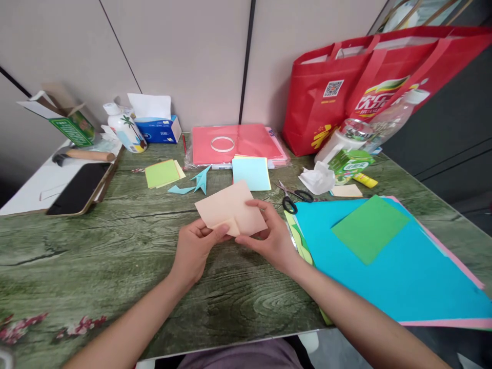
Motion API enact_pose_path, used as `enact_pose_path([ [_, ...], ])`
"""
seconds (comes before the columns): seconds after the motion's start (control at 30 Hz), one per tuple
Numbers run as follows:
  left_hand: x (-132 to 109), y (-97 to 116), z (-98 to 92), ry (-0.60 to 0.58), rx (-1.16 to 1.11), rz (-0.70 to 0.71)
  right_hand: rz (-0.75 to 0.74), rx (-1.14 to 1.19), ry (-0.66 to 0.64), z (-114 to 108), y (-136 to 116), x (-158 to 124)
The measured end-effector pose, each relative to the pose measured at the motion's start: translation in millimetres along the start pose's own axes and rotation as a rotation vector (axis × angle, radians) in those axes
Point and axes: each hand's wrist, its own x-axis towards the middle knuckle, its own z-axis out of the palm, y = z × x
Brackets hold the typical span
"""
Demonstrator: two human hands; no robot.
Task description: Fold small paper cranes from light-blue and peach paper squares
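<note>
A pale peach sheet of paper (pixel 230 202) is held up over the middle of the table, with a small folded part at its lower edge. My left hand (pixel 196 248) pinches that folded part at the lower left, thumb on top. My right hand (pixel 271 236) grips the sheet's right side, with its thumb at the bottom edge and a finger across the upper right. Just beyond the sheet lie a folded light-blue paper shape (pixel 200 180) and a stack of light-blue square papers (pixel 251 173). Black-handled scissors (pixel 290 197) rest open to the right.
Large blue sheets (pixel 384 282) with a green square (pixel 371 229) cover the right side. Behind stand a red bag (pixel 319 102), a bottle (pixel 400 118) and a tissue box (pixel 159 129). Green papers (pixel 161 174) and a phone (pixel 79 188) lie left; a pink folder (pixel 249 143) lies at the back.
</note>
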Motion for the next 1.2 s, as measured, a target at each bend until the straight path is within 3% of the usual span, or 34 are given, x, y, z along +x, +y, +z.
enact_pose_path([
  [0.2,-0.5,-0.7,0.7,0.0,-0.019,0.01,0.04,0.122,-0.001,2.4,0.8,1.2],
  [0.83,-1.3,-0.1,3.1,0.035,0.001,-0.036,-0.027,-0.183,0.048,-2.7,2.9,4.8],
  [1.2,-2.2,-0.6,2.6,0.014,-0.011,-0.04,0.018,-0.184,0.035,-3.4,0.4,6.0],
])
